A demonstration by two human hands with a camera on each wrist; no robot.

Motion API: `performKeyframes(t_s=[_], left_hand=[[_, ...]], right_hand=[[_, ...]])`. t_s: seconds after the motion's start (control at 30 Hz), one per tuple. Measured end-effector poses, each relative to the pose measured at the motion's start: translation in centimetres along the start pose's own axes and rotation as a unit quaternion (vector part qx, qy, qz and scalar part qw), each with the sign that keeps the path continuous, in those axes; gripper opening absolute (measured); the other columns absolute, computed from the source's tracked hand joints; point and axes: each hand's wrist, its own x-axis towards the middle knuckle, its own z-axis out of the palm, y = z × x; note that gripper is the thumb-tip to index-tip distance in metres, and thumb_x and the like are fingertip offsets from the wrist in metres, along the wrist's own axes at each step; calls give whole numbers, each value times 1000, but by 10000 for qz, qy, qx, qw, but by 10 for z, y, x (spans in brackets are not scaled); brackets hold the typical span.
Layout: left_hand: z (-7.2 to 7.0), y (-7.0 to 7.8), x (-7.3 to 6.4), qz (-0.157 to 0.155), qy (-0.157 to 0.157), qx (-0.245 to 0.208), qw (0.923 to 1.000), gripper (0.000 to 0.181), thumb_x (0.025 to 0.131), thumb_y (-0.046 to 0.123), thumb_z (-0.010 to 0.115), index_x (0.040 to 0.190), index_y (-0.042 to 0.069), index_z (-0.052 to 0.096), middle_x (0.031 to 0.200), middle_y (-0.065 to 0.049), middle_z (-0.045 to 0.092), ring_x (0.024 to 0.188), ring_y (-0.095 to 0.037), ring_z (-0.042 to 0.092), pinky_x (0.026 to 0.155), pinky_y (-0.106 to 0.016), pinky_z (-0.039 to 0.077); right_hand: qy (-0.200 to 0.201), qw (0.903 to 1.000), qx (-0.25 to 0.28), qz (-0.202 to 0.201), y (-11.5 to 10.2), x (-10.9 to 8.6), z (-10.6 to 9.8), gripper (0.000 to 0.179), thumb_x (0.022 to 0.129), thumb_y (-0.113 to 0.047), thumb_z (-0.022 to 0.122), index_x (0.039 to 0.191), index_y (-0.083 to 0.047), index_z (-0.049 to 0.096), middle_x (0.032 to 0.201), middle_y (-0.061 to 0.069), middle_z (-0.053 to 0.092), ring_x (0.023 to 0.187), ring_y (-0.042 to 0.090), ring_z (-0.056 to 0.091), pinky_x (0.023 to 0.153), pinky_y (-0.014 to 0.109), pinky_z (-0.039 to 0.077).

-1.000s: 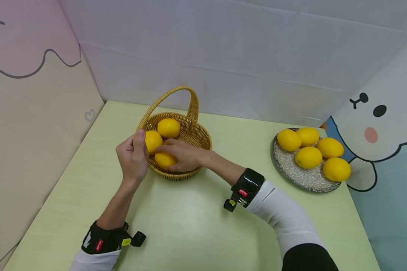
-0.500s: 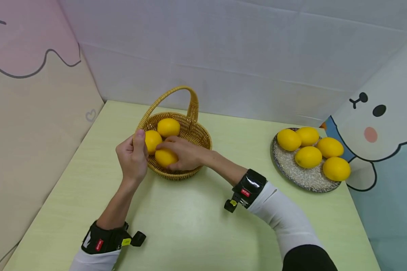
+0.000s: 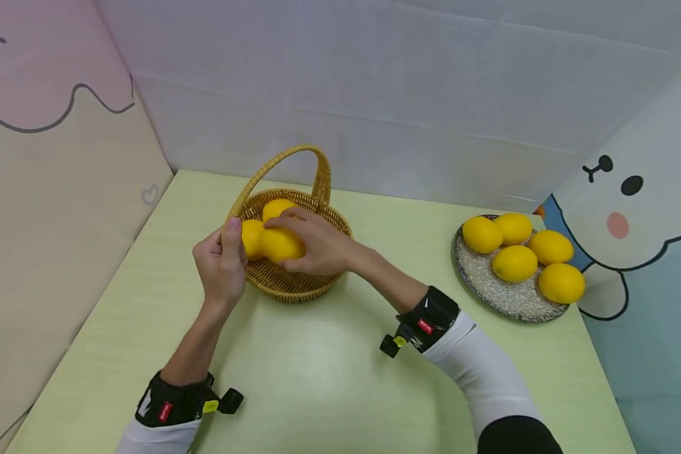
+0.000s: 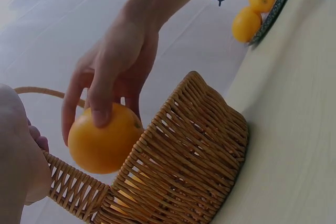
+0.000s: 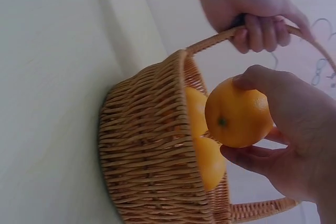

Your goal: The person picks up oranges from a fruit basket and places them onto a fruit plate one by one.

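My left hand [image 3: 221, 265] grips the left side of the arched handle of a woven wicker basket [image 3: 295, 293], the fingers curled round it. An orange [image 3: 282, 244] is pinched between the thumb and fingers of my right hand [image 3: 323, 246]. In the right wrist view this orange [image 5: 239, 114] is round with a green stem spot, and it is raised at the basket's opening. Two more oranges lie in the basket: one at the left [image 3: 252, 238], one at the back [image 3: 277, 209], partly covered by my right hand and the held fruit.
A speckled grey plate [image 3: 505, 299] with several oranges [image 3: 515, 263] stands at the right end of the pale table [image 3: 318, 378]. Behind the table hangs a white cloth [image 3: 397, 101]. Printed panels stand at the left and right sides.
My right hand has lifted the orange from the front of the basket's bottom, up and slightly away from me. The left hand stays on the handle.
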Motion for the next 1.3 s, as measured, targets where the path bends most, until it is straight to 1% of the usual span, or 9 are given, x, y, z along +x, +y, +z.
performKeyframes(t_s=[0.13,0.3,0.47,0.67,0.77,0.97,1.13,1.3], left_hand=[[0,-1,0,17,4,42,10000,55,105,14,54,56,-4,37,46,10,35,36,-5,32,32,-15,26],[0,-1,0,78,-14,109,9999,56,106,14,53,56,-4,37,46,10,35,36,-5,32,32,-15,26],[1,-1,-1,62,-4,73,10000,56,106,14,53,56,-4,37,46,10,34,36,-5,32,32,-15,26],[2,-2,-1,72,-1,-33,10000,56,105,13,54,55,-3,35,46,9,33,36,-5,31,32,-16,25],[2,-2,-1,124,-4,1,9999,57,106,14,53,54,-3,34,45,9,33,36,-5,31,32,-16,25],[2,-2,0,134,13,117,9998,58,106,15,53,54,-3,35,45,9,33,35,-5,31,32,-16,25],[1,-1,0,111,19,149,9998,57,106,14,53,54,-3,36,45,10,33,35,-5,31,32,-16,25],[1,-2,0,92,18,172,9998,57,106,15,53,55,-3,36,45,10,33,35,-5,31,31,-16,23]], right_hand=[[457,9988,147,-102,-3,-3,-12,63,86,-32,77,144,-16,58,136,6,53,115,16,51,91,27,49],[917,9942,457,-336,-5,-5,-22,62,85,-27,79,142,-12,59,136,7,53,116,15,52,90,27,51],[1118,9910,579,-465,-3,-7,-26,62,85,-26,80,142,-9,60,136,8,53,115,15,52,90,28,53],[1281,9896,557,-351,6,-18,-31,64,84,-26,81,142,-9,60,136,8,53,117,16,52,92,31,53],[1351,9893,505,-204,13,-28,-36,64,84,-25,81,142,-10,59,138,7,52,118,15,51,91,32,54],[1578,9857,590,-5,29,-53,-46,62,83,-21,81,141,-9,61,137,8,53,111,14,54,83,32,57],[1812,9815,610,78,47,-76,-57,63,81,-16,83,139,-6,61,137,11,54,113,17,56,83,36,60],[2017,9770,564,399,60,-98,-70,65,79,-12,86,140,-7,61,137,9,54,115,18,56,82,41,62]])
